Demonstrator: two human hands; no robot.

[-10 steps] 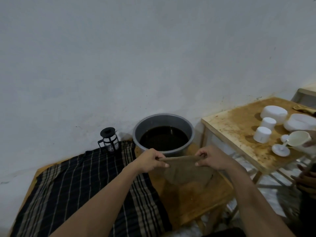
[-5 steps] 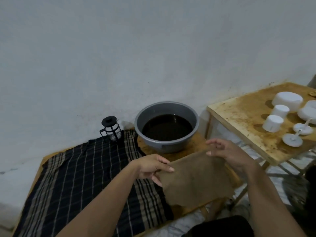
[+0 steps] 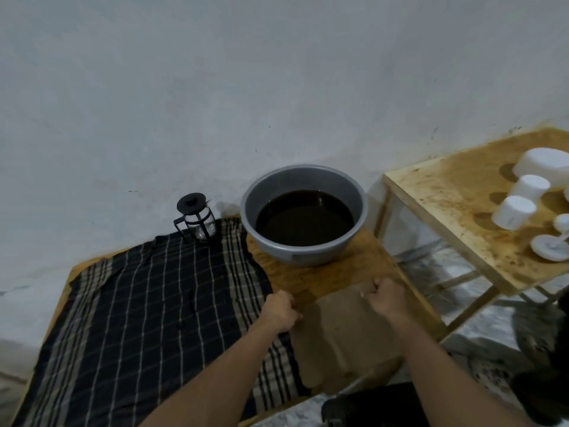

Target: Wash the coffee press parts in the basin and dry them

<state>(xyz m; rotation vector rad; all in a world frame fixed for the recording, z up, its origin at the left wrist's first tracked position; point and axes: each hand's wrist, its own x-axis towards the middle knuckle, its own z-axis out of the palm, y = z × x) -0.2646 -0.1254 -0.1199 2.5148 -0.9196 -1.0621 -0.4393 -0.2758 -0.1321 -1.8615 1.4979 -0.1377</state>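
Note:
A small black-framed glass coffee press (image 3: 195, 218) stands assembled by the wall, on the far edge of a dark checked cloth (image 3: 147, 312). To its right sits a grey basin (image 3: 303, 255) filled with dark water. A brown drying cloth (image 3: 341, 340) lies flat on the low wooden table (image 3: 326, 272), in front of the basin. My left hand (image 3: 280, 311) grips the cloth's far left corner and my right hand (image 3: 385, 295) grips its far right corner, both pressed down near the tabletop.
A second, stained wooden table (image 3: 455, 208) stands to the right with several white cups and lids (image 3: 514, 211) on it. The white wall runs close behind the basin. A dark object (image 3: 542, 389) sits on the floor at lower right.
Both hands have brought the brown cloth down from hanging in the air and laid it flat on the table in front of the basin. The view has tilted downward.

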